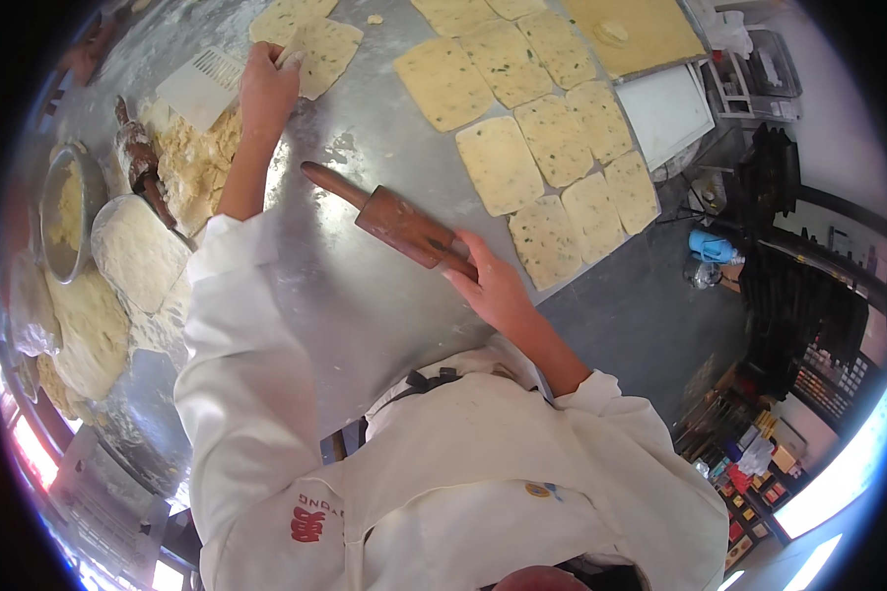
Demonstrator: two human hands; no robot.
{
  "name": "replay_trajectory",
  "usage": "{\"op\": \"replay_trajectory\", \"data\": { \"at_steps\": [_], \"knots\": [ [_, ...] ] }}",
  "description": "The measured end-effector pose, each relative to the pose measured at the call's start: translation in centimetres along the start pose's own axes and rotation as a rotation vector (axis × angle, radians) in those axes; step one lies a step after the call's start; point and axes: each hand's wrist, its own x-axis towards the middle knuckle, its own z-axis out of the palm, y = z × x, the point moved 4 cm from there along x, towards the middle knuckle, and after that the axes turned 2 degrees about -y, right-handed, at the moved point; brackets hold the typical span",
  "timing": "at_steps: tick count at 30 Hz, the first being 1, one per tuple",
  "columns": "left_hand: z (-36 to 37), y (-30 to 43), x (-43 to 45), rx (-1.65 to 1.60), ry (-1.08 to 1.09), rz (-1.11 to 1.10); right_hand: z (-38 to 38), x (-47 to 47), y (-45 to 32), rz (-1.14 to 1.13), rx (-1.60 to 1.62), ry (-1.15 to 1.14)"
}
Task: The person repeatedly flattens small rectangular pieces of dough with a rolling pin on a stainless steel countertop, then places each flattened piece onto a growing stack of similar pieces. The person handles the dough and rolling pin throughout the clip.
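My left hand (270, 92) pinches the near left edge of a flat dough sheet (331, 55) flecked with green. That sheet overlaps another flat dough sheet (284, 16) behind it. In my right hand (488, 284) is one handle of a wooden rolling pin (406, 225), which lies slantwise over the metal table (384, 318). The pin's other handle points toward the far left. Beside my left wrist, a white scraper (201, 87) with a slotted end rests against a heap of crumbly dough (199, 166).
Several rolled dough squares (499, 166) lie in rows toward the table's right edge. A larger yellow dough slab (632, 33) is beyond them. At left are a second rolling pin (140, 159), a metal bowl (74, 255), floured dough (137, 247) and a large dough mass (85, 332).
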Motion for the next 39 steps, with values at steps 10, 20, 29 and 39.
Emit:
{"op": "replay_trajectory", "data": {
  "at_steps": [10, 20, 29, 39],
  "knots": [
    [-10.4, 9.2, -19.5, 0.140, 0.340, 0.277, 0.9, 1.9, 0.3, -0.122, 0.514, -0.145],
    [-5.3, 9.5, -27.6, -0.170, 0.045, 0.107, -0.4, 1.0, 1.9, 0.015, 0.564, -0.231],
    [8.5, 12.0, -3.2, -0.012, -0.214, 0.322, -5.7, -0.7, 1.7, -0.110, 0.207, 0.091],
    [12.5, 13.5, 0.5, -0.233, -0.628, 0.173, -12.9, 9.8, 0.0, -0.125, 0.357, 0.355]
  ]
}}
